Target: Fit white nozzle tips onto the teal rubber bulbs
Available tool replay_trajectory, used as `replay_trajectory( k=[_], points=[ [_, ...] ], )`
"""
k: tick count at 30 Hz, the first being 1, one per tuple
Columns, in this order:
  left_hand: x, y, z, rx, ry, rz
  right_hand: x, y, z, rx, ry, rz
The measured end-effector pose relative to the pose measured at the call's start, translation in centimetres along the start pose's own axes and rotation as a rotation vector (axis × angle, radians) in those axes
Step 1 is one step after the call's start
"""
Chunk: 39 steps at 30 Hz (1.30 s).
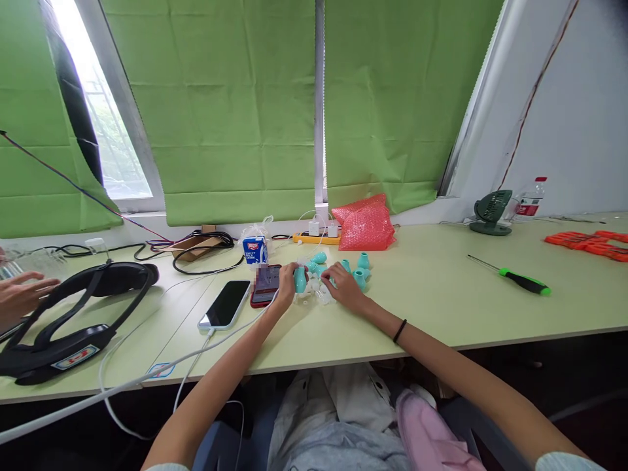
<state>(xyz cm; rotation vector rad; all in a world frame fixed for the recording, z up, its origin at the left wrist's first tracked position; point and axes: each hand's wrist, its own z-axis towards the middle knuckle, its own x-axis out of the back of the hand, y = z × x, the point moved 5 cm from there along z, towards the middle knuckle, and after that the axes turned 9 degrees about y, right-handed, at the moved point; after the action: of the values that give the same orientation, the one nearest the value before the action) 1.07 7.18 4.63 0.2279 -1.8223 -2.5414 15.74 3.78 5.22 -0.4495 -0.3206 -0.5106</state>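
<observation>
My left hand [286, 284] is closed around a small teal vase-shaped plastic piece [299, 280], held upright just above the table. To its right, my right hand [343, 286] has thumb and fingers drawn together over a small pile of clear plastic pieces [324, 294]. Whatever those fingertips hold is too small to make out. Behind and between the hands lie more teal pieces [318, 258]. Several others, among them an upright teal piece [364, 261], stand just beyond my right hand.
Left of my hands lie a red-edged phone [265, 285] and a white phone [226, 305] on a cable. Behind are a blue box [255, 250], power strip [316, 239] and red bubble wrap [367, 226]. A screwdriver [524, 281] lies right; a black headset [83, 327] and another person's hand [24, 294] are left.
</observation>
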Motion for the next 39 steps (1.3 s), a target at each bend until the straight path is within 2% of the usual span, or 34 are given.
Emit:
replay_trajectory(
  k=[4,7,13,19,24,27,32,39],
  points=[
    [-0.5,0.3,-0.6,-0.009,-0.043,0.029,-0.7,-0.3,-0.4,0.049,-0.092,0.002],
    [-0.7,0.6,-0.7,-0.040,-0.070,0.075,-0.5,-0.2,-0.3,0.021,-0.076,0.017],
    [-1.5,1.9,-1.5,-0.132,-0.194,0.207,1.1,-0.2,0.5,-0.181,0.098,0.086],
    [-3.1,2.2,-3.7,-0.218,-0.363,0.380,0.9,-0.1,0.8,-0.298,0.046,0.191],
    [-4.2,3.1,-5.2,-0.403,-0.401,0.514,0.7,0.2,0.4,-0.387,0.086,0.203],
    [-4.5,3.8,-5.8,-0.501,-0.463,0.569,0.4,0.2,0.6,-0.435,0.019,0.258],
    [-4.1,4.6,-6.1,-0.589,-0.545,0.636,-0.6,0.3,1.0,-0.535,-0.201,0.365],
    [-3.3,5.9,-5.3,-0.628,-0.542,0.664,-1.2,-0.1,3.4,-0.554,-0.407,0.366]
  ],
)
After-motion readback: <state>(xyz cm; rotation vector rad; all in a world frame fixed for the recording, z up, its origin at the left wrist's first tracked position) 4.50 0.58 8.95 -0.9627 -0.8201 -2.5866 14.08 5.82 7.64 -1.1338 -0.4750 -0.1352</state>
